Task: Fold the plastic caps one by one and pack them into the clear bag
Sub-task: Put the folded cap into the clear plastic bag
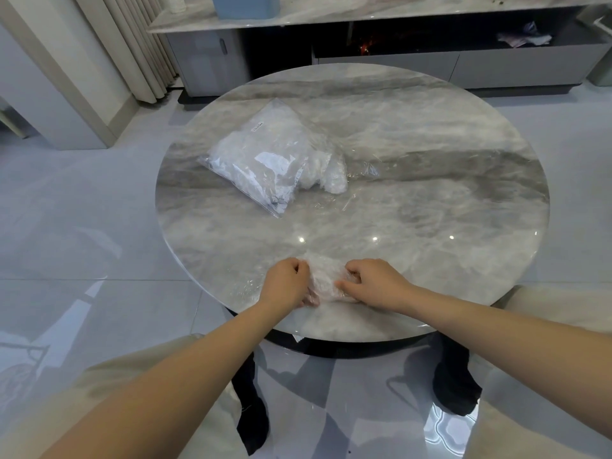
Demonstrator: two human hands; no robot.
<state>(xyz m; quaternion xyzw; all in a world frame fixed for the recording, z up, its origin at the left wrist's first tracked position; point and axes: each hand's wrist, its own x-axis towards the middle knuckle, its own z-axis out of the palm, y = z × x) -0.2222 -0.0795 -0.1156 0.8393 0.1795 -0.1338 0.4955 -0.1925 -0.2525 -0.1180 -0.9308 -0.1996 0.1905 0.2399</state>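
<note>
A crumpled clear plastic cap [326, 276] lies near the front edge of the round marble table [430, 200]. My left hand [286, 283] grips its left side and my right hand [374, 281] grips its right side, both with fingers curled into the film. Farther back, left of centre, lies the clear bag [261, 157], stuffed with white folded caps. A loose bunch of plastic caps [331, 173] spills from its open right end.
A low grey TV cabinet [397, 61] stands behind the table, with curtains [132, 44] at the back left. My knees show under the table's front edge. Glossy tiled floor surrounds the table.
</note>
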